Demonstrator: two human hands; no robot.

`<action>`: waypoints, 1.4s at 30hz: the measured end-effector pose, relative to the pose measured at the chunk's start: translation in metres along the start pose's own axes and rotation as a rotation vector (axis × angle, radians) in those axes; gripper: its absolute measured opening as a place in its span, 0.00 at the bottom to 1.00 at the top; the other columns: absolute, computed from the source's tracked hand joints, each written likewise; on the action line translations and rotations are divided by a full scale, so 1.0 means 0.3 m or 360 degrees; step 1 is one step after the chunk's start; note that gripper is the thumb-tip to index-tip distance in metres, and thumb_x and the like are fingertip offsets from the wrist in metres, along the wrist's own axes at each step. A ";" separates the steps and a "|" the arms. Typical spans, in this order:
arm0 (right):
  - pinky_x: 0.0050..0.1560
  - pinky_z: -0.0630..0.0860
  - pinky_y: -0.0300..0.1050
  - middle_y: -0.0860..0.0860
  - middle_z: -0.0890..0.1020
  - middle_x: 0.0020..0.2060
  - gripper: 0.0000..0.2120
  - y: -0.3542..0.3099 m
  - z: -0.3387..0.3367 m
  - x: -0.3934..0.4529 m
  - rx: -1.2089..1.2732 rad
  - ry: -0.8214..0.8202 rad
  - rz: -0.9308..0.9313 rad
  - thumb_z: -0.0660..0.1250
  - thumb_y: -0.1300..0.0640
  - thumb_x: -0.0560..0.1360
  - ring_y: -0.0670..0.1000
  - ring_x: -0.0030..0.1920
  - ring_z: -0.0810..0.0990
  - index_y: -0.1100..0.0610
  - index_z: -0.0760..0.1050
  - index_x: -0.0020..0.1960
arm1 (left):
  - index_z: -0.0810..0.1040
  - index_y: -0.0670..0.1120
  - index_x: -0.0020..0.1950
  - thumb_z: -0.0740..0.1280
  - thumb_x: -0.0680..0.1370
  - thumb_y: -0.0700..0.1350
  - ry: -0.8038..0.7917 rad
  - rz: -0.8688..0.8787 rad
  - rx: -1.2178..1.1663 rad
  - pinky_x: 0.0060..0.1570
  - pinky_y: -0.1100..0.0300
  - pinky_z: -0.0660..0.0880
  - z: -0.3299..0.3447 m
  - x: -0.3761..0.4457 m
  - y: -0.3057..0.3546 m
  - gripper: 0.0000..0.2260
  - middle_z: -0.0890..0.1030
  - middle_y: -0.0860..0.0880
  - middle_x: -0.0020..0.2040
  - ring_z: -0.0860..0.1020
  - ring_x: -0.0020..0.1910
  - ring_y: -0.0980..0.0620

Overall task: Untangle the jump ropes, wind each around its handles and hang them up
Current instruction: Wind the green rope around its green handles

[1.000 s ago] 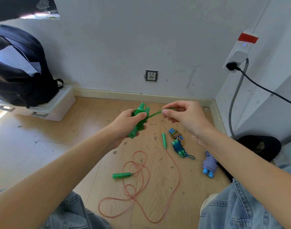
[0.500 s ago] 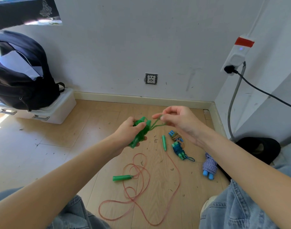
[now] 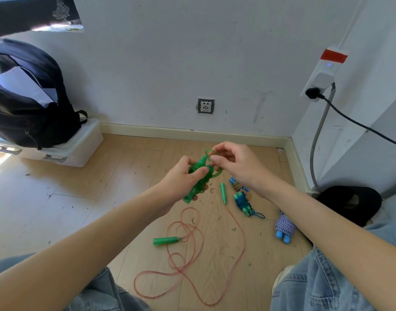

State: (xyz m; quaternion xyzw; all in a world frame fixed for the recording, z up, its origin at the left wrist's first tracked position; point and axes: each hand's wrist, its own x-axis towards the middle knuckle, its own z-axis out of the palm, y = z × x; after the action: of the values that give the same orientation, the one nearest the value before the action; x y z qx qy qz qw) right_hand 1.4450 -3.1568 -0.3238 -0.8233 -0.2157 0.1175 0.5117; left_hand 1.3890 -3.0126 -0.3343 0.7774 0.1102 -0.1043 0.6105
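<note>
- Step in hand, by my read: winding the green rope [image 3: 198,176] round its handles; wrap looks nearly done, last turns going on at the top end.
- L hand [image 3: 181,178] grips the green bundle, fingers and thumb curled round handles + coils, held above the floor [image 3: 80,198], mid-scene.
- R hand [image 3: 234,163] pinches the free loop of green cord between thumb and fingertips, touching the bundle's top.
- Next move, est.: lead the loop round or tuck it under a coil while L hand keeps hold, so the wrap doesn't spring open. Cord looks stiff, may uncoil if let go.
- Pink rope [image 3: 190,250] w/ green handles lies loose on the floor nearer the person, loops crossing; not yet wound. One handle at its left, the other farther off, beside the wound ropes.
- Already wound, right of centre on the floor: teal rope [image 3: 243,202], blue-and-white rope [image 3: 284,226]; a small blue/tan bundle [image 3: 236,184] just beyond the teal one, type unclear.
- None hung yet; no hook or peg in view.
- Containers: white lidded storage box [image 3: 80,144] far left by the wall, lid shut, contents not visible. Dark backpack [image 3: 31,104] sits on it, top open, white sheets showing inside.
</note>
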 end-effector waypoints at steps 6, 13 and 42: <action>0.53 0.78 0.44 0.53 0.84 0.43 0.08 0.003 -0.024 0.007 0.0472 -0.0048 0.0205 0.63 0.64 0.76 0.48 0.44 0.81 0.57 0.79 0.49 | 0.67 0.46 0.58 0.61 0.79 0.49 -0.0023 -0.0048 -0.0115 0.37 0.60 0.78 -0.012 0.004 0.007 0.11 0.78 0.45 0.52 0.80 0.46 0.50; 0.42 0.77 0.29 0.47 0.83 0.36 0.07 -0.011 -0.038 0.006 -0.0175 0.0164 0.0044 0.71 0.65 0.70 0.41 0.38 0.82 0.56 0.81 0.46 | 0.67 0.46 0.58 0.61 0.79 0.49 -0.0003 -0.0038 -0.0085 0.32 0.63 0.76 -0.026 0.018 0.005 0.11 0.79 0.45 0.51 0.80 0.42 0.52; 0.33 0.65 0.30 0.40 0.77 0.32 0.05 0.008 -0.028 -0.013 -0.0709 -0.0330 0.0051 0.70 0.56 0.71 0.38 0.33 0.74 0.52 0.81 0.47 | 0.67 0.49 0.54 0.64 0.77 0.46 -0.0364 0.0562 0.0998 0.34 0.66 0.73 -0.037 -0.007 -0.012 0.09 0.79 0.49 0.48 0.75 0.36 0.56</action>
State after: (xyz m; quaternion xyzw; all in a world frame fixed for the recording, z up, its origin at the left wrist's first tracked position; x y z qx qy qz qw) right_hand 1.4457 -3.1663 -0.3221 -0.9027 -0.2747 0.1590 0.2906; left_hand 1.3863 -3.0011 -0.3344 0.9169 -0.1316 -0.1121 0.3598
